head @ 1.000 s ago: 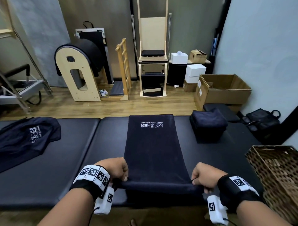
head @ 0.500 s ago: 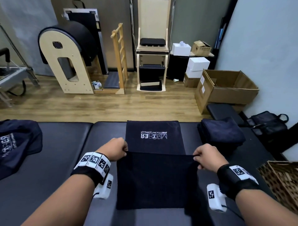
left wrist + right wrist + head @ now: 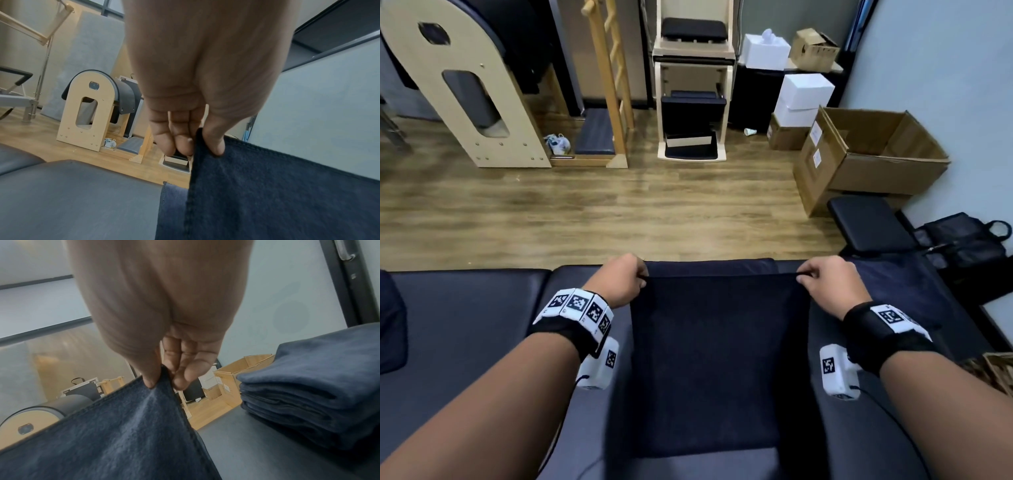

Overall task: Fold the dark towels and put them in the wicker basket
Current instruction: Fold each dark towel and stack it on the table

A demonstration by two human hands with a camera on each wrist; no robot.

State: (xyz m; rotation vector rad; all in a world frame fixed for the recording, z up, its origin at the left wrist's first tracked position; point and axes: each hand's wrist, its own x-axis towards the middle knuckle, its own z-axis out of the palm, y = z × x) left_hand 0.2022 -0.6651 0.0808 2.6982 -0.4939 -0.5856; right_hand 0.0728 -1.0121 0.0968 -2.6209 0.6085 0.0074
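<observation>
A dark navy towel (image 3: 717,359) lies doubled over on the black padded table (image 3: 465,325), its near half carried over to the far edge. My left hand (image 3: 619,279) pinches the towel's left corner (image 3: 200,142) between thumb and fingers. At the other side my right hand (image 3: 825,284) pinches the right corner (image 3: 160,378) the same way. A stack of folded dark towels (image 3: 312,389) sits on the table just right of my right hand. Only a corner of the wicker basket (image 3: 996,370) shows at the right edge.
Beyond the table's far edge is wooden floor with an open cardboard box (image 3: 866,157), white boxes (image 3: 804,96), a wooden chair frame (image 3: 693,85) and an arched wooden barrel (image 3: 458,85). A black bag (image 3: 962,240) lies by the right wall.
Both hands carried the towel's near edge forward from the table's front up to its far edge, covering the white logo. My head has tilted down and forward.
</observation>
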